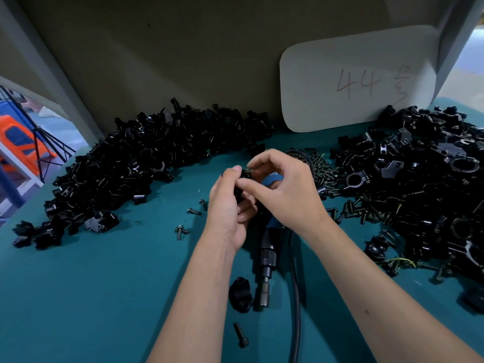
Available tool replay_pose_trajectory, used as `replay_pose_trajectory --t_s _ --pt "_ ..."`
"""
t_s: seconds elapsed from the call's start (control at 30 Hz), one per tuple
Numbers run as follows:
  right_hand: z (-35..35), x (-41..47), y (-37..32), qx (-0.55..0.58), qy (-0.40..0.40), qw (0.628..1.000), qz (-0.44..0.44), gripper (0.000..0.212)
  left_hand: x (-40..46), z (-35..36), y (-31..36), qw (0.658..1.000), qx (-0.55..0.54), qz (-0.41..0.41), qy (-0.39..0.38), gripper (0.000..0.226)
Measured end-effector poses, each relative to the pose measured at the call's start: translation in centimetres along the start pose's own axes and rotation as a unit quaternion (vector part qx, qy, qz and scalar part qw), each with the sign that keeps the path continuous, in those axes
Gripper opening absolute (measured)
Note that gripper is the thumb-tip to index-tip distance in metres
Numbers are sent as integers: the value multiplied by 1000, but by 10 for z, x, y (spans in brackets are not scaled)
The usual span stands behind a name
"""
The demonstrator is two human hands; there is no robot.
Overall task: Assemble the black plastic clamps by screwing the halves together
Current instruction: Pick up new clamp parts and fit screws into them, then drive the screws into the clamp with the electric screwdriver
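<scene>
Item in hand: black clamp, small moulded plastic part, mostly hidden between the two hands above the teal bench.
Left hand: closed round the clamp from the left and below, thumb on top, palm cupping the body.
Right hand: thumb and forefinger pinched together on a small screw at the clamp's upper edge; the other fingers curl loosely.
Position of clamp: between both hands, touching both, held clear of the bench; whether the halves are already mated cannot be told.
Handling, judged: light, rigid, smooth-faced, so likely to twist in the grip; best held by the flat outer flanks, leaving the screw hole clear.
Screw, judged: tiny, easily dropped; fingertip hold at the head.
Stock, left: heap of loose clamp halves, well apart from the hands.
Stock, right: second heap of parts, loose screws beside it.
Tool: powered screwdriver lying on the bench beneath the wrists, unheld.
Stray piece: one clamp part just beside the driver's tip.
</scene>
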State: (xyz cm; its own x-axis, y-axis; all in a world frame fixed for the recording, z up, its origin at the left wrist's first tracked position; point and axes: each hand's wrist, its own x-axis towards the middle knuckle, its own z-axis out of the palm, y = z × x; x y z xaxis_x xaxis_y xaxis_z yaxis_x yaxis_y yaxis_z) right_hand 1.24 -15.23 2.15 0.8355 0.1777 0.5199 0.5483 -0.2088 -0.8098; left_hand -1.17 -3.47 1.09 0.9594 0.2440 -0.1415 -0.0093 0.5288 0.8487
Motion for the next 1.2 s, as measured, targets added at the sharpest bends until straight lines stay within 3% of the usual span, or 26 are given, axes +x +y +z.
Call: replay_pose_trajectory --t_s 0.07,0.1,0.2,0.37,0.47,0.57,0.7,0.83,0.93,1.03,1.13,1.2 --pt "-3 2 2 -51 45 998 12 28 2 -3 0 1000 -19 8 6 20" --pt "-4 3 5 -131 63 989 32 37 4 -5 1 999 -36 9 6 24" --pt "-2 2 9 -359 5 921 150 69 7 -11 4 997 -75 8 12 28" --pt "-1 5 10 -364 -50 896 248 82 9 -15 4 998 -63 6 31 27" --pt "-11 14 9 -307 -75 905 286 71 7 -15 5 999 -25 15 35 24" --pt "-23 14 12 -180 -87 934 297 57 7 -16 6 1000 -16 0 12 25" --pt "-46 19 10 25 -8 952 304 38 6 -17 7 998 30 -44 -16 25" --pt "-68 26 1 263 79 913 303 55 6 -20 11 995 48 -83 -25 24" --pt "-73 28 -4 392 160 865 269 45 4 -22 16 988 114 -93 -40 23" --pt "-72 33 -7 437 251 825 256 27 0 -24 22 963 216 -134 -94 22" --pt "-74 37 -8 436 291 822 222 23 -5 -21 22 929 270 -206 -145 16" --pt "-76 39 -9 445 299 821 194 23 -6 -17 18 931 260 -215 -140 19"
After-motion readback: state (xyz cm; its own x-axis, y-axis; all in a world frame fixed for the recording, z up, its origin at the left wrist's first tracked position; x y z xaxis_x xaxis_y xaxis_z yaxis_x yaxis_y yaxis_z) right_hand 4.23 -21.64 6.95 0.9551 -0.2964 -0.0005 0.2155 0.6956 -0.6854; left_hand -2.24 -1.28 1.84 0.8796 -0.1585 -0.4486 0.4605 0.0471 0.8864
